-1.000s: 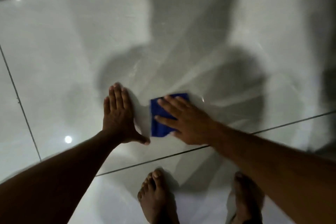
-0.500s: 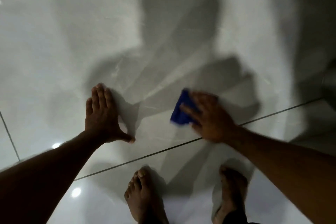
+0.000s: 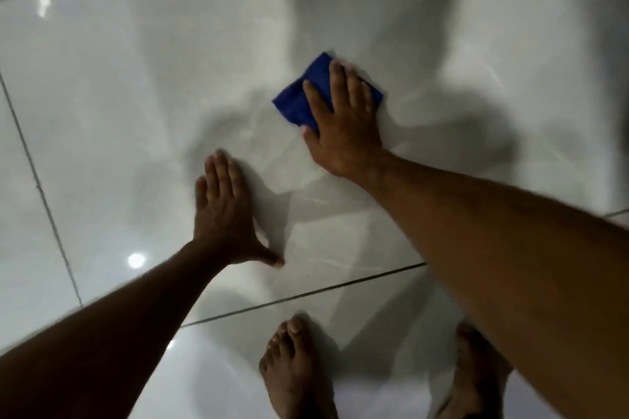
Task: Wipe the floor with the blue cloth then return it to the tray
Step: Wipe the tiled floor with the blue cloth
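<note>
The blue cloth (image 3: 299, 102) lies folded on the glossy white tiled floor (image 3: 102, 119), pinned flat under your right hand (image 3: 343, 126), whose fingers are spread across its top. Your left hand (image 3: 224, 214) holds nothing and rests palm down, fingers extended, on the same tile, nearer you and apart from the cloth. Your bare feet (image 3: 292, 371) stand behind the grout line (image 3: 306, 292).

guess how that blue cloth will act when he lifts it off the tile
The blue cloth will probably go limp and unfold, since it looks like soft folded fabric flattened under the right hand. It seems light for its size. On the glossy floor it likely slides easily, so pinching an edge may work best.
</note>
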Demonstrator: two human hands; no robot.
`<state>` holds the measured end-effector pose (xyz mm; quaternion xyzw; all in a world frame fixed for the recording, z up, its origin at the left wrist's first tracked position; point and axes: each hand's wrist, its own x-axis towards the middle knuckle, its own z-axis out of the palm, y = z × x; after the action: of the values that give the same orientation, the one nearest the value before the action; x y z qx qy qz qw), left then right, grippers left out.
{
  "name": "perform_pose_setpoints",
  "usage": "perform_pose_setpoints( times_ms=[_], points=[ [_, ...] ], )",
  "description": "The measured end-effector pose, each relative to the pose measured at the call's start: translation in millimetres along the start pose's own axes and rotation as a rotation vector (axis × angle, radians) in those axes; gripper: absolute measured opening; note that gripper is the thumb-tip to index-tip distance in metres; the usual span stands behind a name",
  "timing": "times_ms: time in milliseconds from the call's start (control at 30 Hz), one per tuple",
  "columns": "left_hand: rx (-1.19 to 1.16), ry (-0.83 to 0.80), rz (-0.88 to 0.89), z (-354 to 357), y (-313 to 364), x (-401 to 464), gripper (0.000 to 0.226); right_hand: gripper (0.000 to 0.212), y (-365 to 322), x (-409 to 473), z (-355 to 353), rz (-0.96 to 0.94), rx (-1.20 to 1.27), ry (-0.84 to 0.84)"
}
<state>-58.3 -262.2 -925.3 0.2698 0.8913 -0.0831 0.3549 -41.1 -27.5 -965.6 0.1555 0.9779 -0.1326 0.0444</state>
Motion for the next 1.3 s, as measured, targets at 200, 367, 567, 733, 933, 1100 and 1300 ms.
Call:
perform_pose_setpoints(
  times_ms=[200,367,567,733,933,1100,1300],
  points=[
    [-0.006,0.014,0.026,-5,-1,0,0.187,0.072,-33,-152,10,-0.395,-0.016,-0.251],
    [0.011,0.034,0.027,2,-6,2,0.189,0.066,98,-157,-1,-0.865,-0.135,-0.246],
    [0.016,0.016,-0.013,-4,6,0,0.189,0.069,67,-115,0,0.633,-0.030,0.042],
    [0.044,0.059,-0.101,-4,20,-17,0.179,0.069,-72,-201,17,0.418,0.154,-0.076],
    [-0.354,0.111,-0.022,20,58,-74,0.101,0.075,-62,-235,1,0.021,0.250,-0.449],
    [-0.510,-0.052,-0.220,21,86,-82,0.043,0.085,-30,-235,-41,0.186,0.505,-0.562],
    [-0.320,-0.202,-0.152,-24,100,-91,0.028,0.082,-28,-271,-118,0.449,0.548,-0.638]
  ],
)
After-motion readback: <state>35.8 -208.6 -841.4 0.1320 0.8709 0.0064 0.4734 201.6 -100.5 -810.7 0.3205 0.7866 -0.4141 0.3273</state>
